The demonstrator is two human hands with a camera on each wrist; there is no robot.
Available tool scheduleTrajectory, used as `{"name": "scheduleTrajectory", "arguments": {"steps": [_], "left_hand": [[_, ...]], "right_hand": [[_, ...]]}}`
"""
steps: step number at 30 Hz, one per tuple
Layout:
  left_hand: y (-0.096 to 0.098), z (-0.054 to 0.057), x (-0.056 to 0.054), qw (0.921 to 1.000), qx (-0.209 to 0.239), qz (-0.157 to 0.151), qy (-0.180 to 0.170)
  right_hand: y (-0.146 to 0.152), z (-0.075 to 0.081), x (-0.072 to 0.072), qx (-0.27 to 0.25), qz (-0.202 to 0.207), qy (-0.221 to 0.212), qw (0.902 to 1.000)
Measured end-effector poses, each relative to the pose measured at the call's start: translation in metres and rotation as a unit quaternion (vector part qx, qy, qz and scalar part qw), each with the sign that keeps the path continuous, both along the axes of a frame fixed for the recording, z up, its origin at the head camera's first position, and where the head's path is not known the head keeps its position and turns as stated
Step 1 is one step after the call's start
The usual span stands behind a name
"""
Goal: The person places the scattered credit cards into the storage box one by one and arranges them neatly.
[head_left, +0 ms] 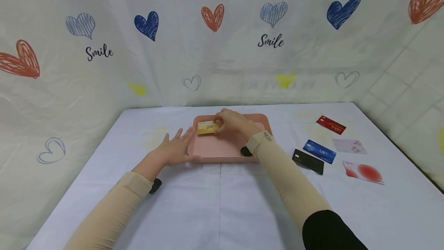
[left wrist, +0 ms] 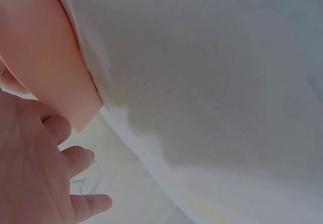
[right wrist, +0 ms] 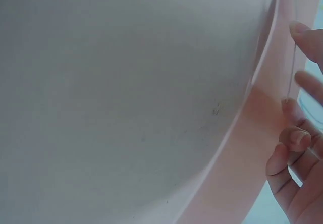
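A gold-yellow card (head_left: pixel 206 128) is at the back left inside a pink rectangular tray (head_left: pixel 215 150). My right hand (head_left: pixel 233 122) reaches over the tray and pinches the card by its right end. From the right wrist, the card shows only as a thin edge (right wrist: pixel 292 70) by the fingertips. My left hand (head_left: pixel 174 149) rests against the tray's left side, fingers spread and mostly straight. In the left wrist view, that palm (left wrist: pixel 28 163) lies beside the pink tray wall (left wrist: pixel 48 57).
Right of the tray several cards lie on the white cloth (head_left: pixel 194 211): red (head_left: pixel 331 125), pale pink (head_left: pixel 349 146), blue (head_left: pixel 319 151), black (head_left: pixel 308 161) and white with a red circle (head_left: pixel 363 172). A heart-printed curtain (head_left: pixel 236 57) hangs behind.
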State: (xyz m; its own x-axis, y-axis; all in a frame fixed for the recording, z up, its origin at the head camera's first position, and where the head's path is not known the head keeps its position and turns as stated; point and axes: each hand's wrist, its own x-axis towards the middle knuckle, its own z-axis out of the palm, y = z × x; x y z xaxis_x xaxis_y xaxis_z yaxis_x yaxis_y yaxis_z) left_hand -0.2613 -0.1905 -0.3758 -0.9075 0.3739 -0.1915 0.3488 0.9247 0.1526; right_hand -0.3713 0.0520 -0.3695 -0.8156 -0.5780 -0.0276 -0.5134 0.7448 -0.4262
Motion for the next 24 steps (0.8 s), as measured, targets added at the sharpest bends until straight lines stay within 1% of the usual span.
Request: {"name": "scheduleTrajectory", "arguments": {"steps": [8,14,17,21,24], "left_hand": [[0.0008,-0.0013,-0.0001,1.0000,-0.002,0.002,-0.001],[0.0002,-0.0023,0.0001,1.0000,-0.003,-0.002,0.004],[0.0004,-0.0020,0.0002,1.0000,-0.003,-0.002,0.006],[0.0006,-0.0022,-0.0008,1.0000,-0.006,-0.004,0.007],[0.0001,-0.0026,-0.0017,0.9999,-0.007,-0.003,0.007]], "right_hand": [[0.0021,-0.0004,0.0016,0.011,0.015,0.004,0.9998],[0.0017,-0.0019,0.0041,0.021,0.021,0.001,0.9996],[0.0010,-0.0039,0.0035,0.037,0.018,0.004,0.9992],[0.0006,-0.0061,0.0020,0.053,0.006,-0.010,0.9985],[0.0005,-0.0067,0.0012,0.060,0.008,-0.017,0.9980]]}}
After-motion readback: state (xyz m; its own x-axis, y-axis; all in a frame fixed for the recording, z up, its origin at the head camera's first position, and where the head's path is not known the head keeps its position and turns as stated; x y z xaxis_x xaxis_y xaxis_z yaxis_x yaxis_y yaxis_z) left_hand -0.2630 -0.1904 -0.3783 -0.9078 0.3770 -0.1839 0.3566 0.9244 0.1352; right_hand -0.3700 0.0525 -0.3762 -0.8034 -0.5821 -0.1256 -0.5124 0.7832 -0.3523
